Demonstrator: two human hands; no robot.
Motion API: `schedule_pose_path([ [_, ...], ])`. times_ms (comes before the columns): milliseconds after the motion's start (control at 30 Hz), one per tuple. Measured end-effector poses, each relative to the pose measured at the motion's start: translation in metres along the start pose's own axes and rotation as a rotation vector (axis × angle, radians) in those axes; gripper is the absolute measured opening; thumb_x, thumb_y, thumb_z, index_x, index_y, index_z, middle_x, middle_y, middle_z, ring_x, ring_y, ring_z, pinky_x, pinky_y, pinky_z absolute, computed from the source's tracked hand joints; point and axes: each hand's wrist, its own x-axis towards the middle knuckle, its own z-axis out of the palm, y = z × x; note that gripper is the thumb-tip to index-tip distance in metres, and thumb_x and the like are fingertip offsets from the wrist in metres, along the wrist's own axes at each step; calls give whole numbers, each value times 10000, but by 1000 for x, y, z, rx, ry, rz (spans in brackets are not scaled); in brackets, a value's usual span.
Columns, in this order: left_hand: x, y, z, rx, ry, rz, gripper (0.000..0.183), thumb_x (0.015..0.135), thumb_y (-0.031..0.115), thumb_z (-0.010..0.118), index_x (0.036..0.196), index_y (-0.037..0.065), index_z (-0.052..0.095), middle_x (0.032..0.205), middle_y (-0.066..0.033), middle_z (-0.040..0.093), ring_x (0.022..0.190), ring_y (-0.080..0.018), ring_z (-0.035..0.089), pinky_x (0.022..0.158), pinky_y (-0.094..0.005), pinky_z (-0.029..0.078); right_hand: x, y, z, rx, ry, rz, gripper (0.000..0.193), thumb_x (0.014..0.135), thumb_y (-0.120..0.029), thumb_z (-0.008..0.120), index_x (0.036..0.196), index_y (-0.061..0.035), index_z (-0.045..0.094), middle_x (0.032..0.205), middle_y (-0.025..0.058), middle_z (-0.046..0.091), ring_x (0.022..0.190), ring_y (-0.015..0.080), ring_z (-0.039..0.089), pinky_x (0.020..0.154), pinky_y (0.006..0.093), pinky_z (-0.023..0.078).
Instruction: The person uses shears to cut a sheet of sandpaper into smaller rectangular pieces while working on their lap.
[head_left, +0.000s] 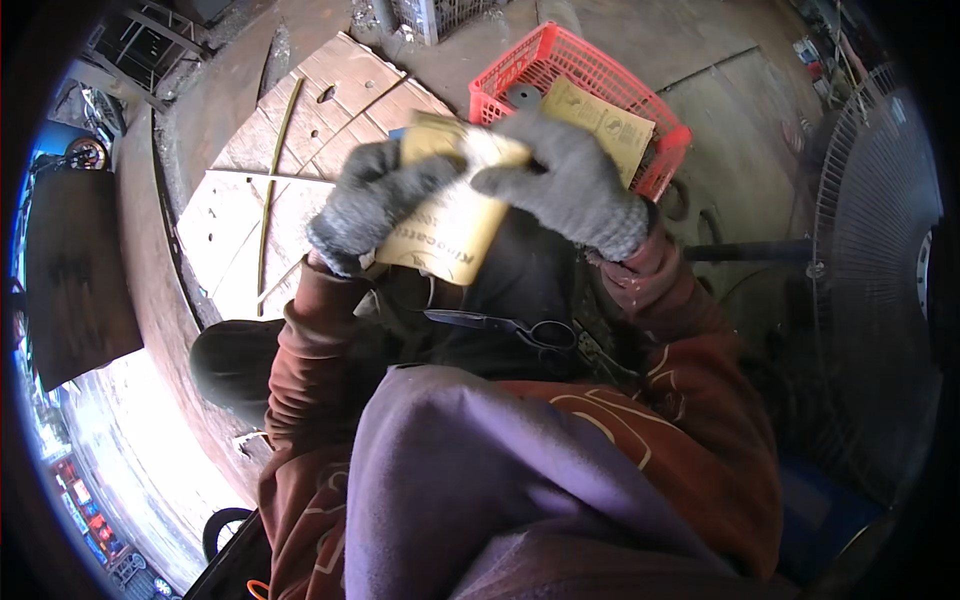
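Observation:
Both hands wear grey knit gloves and hold a yellow sheet of what looks like sandpaper (pixel 440 235), its printed back showing. The sheet is curled over at its top edge. My left hand (pixel 375 195) grips its left side, fingers closed with the thumb across the front. My right hand (pixel 565 180) pinches the upper right part, partly blurred. Below the sheet, a pair of dark-handled scissors (pixel 482 321) lies across my lap. Another yellow printed sheet (pixel 600 125) rests in the red plastic basket (pixel 675 145), just beyond my right hand.
A grey roll (pixel 523 96) sits inside the basket. Flattened cardboard (pixel 235 215) covers the floor at the left, with a thin yellowish strip (pixel 280 150) on it. A large caged fan (pixel 870 270) stands close at the right. A grey crate (pixel 440 15) is at the far edge.

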Motion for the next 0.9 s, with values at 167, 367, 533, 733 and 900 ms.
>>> schedule_pose_path([
  [167, 7, 3, 2, -97, 159, 111, 286, 982, 183, 774, 1194, -5, 738, 1017, -66, 774, 833, -130, 725, 731, -286, 589, 5, 2, 3, 383, 191, -57, 478, 930, -382, 842, 1134, 34, 727, 933, 109, 739, 834, 136, 718, 695, 296, 587],
  [367, 11, -9, 3, -116, 202, 98, 291, 986, 177, 764, 1210, -6, 730, 1017, -78, 773, 824, -142, 733, 718, -287, 594, -8, 2, 14, 221, -70, 335, 427, 942, -385, 822, 910, 38, 773, 717, 46, 706, 631, 96, 634, 600, 288, 516],
  [533, 13, -13, 9, -201, 197, 76, 293, 990, 178, 752, 1212, -11, 717, 1004, -112, 779, 800, -180, 763, 700, -319, 629, -17, 22, 31, 145, 74, 232, 400, 929, -370, 831, 919, 28, 789, 727, 60, 714, 639, 104, 633, 599, 303, 509],
  [733, 10, -20, 8, -118, 169, 33, 282, 991, 180, 753, 1199, -7, 717, 999, -107, 782, 782, -176, 763, 670, -314, 626, 14, 23, 8, 189, 175, 142, 409, 953, -387, 792, 850, 6, 755, 671, 78, 669, 662, 132, 629, 627, 342, 488],
  [900, 18, -24, 12, -143, 170, 34, 298, 997, 163, 751, 1227, -22, 714, 1005, -81, 777, 832, -144, 747, 725, -289, 611, 31, 43, 10, -161, 336, -108, 401, 959, -389, 777, 831, -12, 735, 688, 119, 688, 597, 200, 638, 582, 365, 490],
])
